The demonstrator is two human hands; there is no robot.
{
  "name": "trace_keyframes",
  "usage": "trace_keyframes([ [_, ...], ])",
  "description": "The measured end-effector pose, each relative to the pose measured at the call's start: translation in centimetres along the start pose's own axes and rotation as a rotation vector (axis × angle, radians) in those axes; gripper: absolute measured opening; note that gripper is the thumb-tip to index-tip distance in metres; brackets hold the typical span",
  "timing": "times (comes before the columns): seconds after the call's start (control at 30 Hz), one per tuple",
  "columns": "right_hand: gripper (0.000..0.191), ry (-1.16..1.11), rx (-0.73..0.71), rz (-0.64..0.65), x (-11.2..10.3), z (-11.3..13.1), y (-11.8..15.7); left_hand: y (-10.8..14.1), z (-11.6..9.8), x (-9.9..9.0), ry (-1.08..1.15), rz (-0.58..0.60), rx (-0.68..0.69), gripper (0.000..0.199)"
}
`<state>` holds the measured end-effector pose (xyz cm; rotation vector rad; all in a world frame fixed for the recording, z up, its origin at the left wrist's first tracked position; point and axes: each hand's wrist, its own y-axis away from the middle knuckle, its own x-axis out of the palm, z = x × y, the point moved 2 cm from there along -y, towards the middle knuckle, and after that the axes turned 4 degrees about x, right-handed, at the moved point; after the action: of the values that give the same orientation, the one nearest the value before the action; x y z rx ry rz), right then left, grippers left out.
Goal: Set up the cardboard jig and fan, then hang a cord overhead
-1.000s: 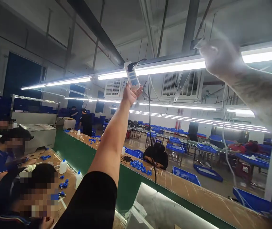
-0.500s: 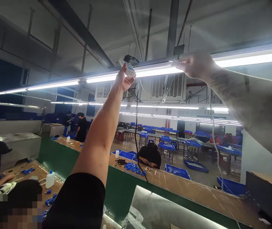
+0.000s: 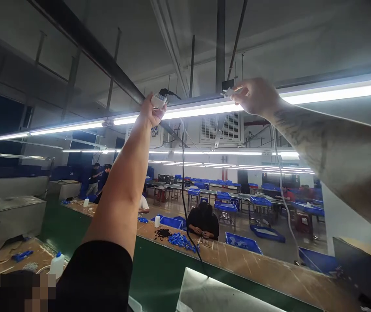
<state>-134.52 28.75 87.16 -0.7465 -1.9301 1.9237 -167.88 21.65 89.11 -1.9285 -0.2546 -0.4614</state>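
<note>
My left hand (image 3: 152, 112) is raised at arm's length, its fingers wrapped round a white power strip (image 3: 159, 101). A black plug (image 3: 166, 92) with a dark cord sits at the strip's upper end. To the right, my right hand (image 3: 258, 96) pinches a small white plug (image 3: 228, 92) whose prongs point left, towards the strip. The two hands are well apart. Both are up beside a long lit tube lamp (image 3: 201, 110), which passes behind them.
A black cord (image 3: 183, 190) and a white cord (image 3: 284, 190) hang down. Below runs a workbench (image 3: 250, 260) with blue parts (image 3: 182, 242), black parts (image 3: 162, 234) and a white bottle (image 3: 157, 221). A person in black (image 3: 203, 220) sits across it; another person's cap (image 3: 12, 288) is at lower left.
The view has shifted, so both hands appear further left. My right hand has turned, and the plug in its fingers now shows clearly. My left hand keeps hold of the power strip.
</note>
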Motion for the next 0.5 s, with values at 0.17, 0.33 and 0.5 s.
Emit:
trace_keyframes([
  [0.17, 0.032, 0.075, 0.038, 0.018, -0.8, -2.6, 0.9, -0.4, -2.2, 1.7, -0.045, -0.003, -0.113, 0.056],
  [0.33, 0.034, 0.088, 0.034, -0.016, -1.7, -4.3, 1.4, -0.6, -2.3, 3.3, -0.155, 0.054, -0.205, 0.057],
  [0.5, 0.033, 0.064, 0.106, -0.007, -2.8, -4.6, 2.1, 0.5, -1.7, 3.1, -0.107, 0.032, -0.149, 0.051],
])
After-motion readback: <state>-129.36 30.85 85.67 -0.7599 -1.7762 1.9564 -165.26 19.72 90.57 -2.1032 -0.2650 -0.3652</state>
